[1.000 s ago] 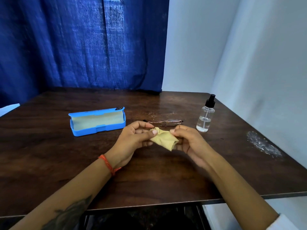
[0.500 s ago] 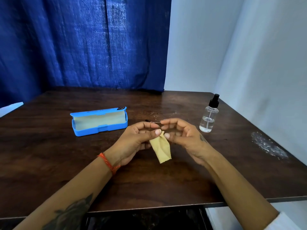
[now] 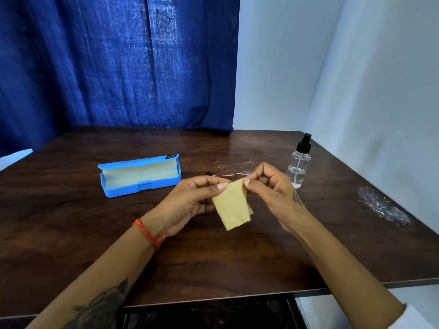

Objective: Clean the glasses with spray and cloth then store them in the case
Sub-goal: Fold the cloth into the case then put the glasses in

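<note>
Both hands are above the middle of the dark wooden worktop (image 3: 71, 233), each pinching a top corner of the small square pale yellow cleaning cloth (image 3: 234, 206). The left hand (image 3: 190, 203) holds its corner between thumb and forefinger with the other fingers curled under; the right hand (image 3: 270, 188) pinches the opposite corner the same way. The cloth hangs down from the two pinches, its zigzag-cut lower edge free and clear of the wood.

The thin gold wire-framed glasses (image 3: 231, 174) lie flat on the worktop just behind the hands, towards the far edge. The open bright blue plastic glasses case (image 3: 140, 175) with its pale lining sits to the left of them, lid up, and the small clear spray bottle with a black pump top (image 3: 298, 162) stands upright near the far right corner.

The step in hand looks like opening the cloth out before any wiping. To do it well, draw the corners apart until the cloth is flat and single-layered, with no fold left in it. Keep it off the wood so it picks up no grit, for the right edge of the worktop shows a whitish scuffed patch (image 3: 382, 206). Nothing shows whether the lenses have been sprayed.
</note>
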The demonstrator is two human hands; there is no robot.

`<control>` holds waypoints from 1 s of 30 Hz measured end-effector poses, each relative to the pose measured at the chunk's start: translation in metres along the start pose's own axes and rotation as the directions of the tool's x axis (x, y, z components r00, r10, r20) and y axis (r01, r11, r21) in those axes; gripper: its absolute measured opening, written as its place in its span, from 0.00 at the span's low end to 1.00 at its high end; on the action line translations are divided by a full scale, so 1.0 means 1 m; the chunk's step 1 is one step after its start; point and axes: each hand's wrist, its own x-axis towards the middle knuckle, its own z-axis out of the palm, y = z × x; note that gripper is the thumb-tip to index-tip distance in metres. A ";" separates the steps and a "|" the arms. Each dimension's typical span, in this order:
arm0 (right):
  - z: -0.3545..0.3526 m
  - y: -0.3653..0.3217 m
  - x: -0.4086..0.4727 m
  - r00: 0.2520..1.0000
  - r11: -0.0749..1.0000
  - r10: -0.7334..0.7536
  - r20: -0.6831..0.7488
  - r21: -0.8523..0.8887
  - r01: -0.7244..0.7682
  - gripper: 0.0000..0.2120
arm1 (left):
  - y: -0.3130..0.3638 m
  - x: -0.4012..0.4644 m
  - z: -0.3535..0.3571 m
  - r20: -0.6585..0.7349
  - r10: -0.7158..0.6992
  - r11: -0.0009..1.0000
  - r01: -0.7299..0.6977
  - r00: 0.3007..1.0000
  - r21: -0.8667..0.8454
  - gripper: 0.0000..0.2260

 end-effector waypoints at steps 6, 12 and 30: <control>-0.004 -0.011 0.003 0.995 0.984 -0.053 0.079 -0.164 0.066 0.07 | 0.002 -0.005 0.000 0.144 -0.009 1.000 0.010 0.989 -0.002 0.14; -0.014 -0.034 0.010 0.982 0.849 -0.102 0.158 -0.500 0.169 0.05 | 0.004 -0.009 0.001 0.131 0.166 0.942 -0.196 0.977 0.272 0.07; -0.024 -0.052 0.025 0.958 0.742 -0.053 0.282 -0.630 0.227 0.06 | 0.027 -0.032 -0.041 -0.042 0.238 0.873 -0.195 0.970 0.446 0.10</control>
